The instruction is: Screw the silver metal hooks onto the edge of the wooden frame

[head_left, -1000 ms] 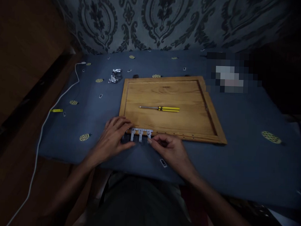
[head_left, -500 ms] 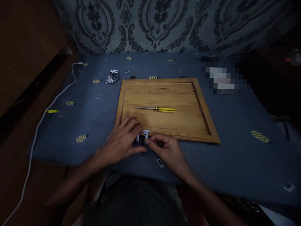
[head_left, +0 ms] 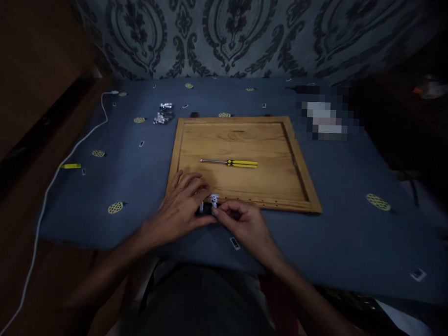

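Observation:
A wooden panel (head_left: 243, 139) with a raised frame lies flat on a blue cloth. On it rests a screwdriver (head_left: 229, 163) with a yellow and black handle. At the panel's near left edge sits a small silver metal bracket (head_left: 212, 200). My left hand (head_left: 180, 205) lies over the bracket's left part, fingers bent onto the panel edge. My right hand (head_left: 244, 225) pinches the bracket's right end between thumb and fingers. Most of the bracket is hidden under the two hands.
A pile of silver metal hardware (head_left: 163, 113) lies on the cloth beyond the panel's far left corner. A white cable (head_left: 68, 155) runs down the left side. A small yellow piece (head_left: 70, 166) lies near it. Patterned fabric hangs behind.
My left hand has slid right over the bracket, covering most of it. My right hand stays pinched at its right end. The view has shifted slightly.

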`<state>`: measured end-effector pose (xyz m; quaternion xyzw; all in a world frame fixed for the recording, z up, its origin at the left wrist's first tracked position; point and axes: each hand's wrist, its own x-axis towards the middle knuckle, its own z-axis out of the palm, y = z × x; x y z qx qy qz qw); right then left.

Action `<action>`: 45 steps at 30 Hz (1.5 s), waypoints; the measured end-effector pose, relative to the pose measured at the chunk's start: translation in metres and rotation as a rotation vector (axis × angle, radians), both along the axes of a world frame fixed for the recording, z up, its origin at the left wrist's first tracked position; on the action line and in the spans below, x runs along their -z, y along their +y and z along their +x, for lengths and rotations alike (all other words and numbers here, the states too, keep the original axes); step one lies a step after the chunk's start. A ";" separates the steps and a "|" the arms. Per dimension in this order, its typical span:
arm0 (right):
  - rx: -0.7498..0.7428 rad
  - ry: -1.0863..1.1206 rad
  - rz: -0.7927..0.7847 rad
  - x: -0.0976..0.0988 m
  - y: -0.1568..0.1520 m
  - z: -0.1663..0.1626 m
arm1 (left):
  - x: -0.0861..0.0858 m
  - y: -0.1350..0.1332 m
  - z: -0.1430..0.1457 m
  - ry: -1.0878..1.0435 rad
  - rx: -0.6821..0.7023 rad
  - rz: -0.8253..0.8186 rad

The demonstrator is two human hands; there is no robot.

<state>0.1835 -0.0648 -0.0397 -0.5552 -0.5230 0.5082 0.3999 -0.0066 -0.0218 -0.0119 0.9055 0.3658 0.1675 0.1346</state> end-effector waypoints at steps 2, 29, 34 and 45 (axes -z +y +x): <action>0.002 -0.003 0.010 0.001 0.000 0.000 | 0.001 -0.001 0.000 -0.011 -0.007 0.010; 0.045 -0.750 0.391 -0.037 0.065 0.054 | 0.062 0.020 -0.007 -0.166 0.030 0.225; -0.031 -0.897 0.410 -0.021 0.078 0.059 | 0.063 0.021 -0.006 -0.179 0.025 0.247; -0.012 -0.807 0.514 -0.010 0.081 0.071 | 0.054 0.014 -0.003 -0.160 0.004 0.186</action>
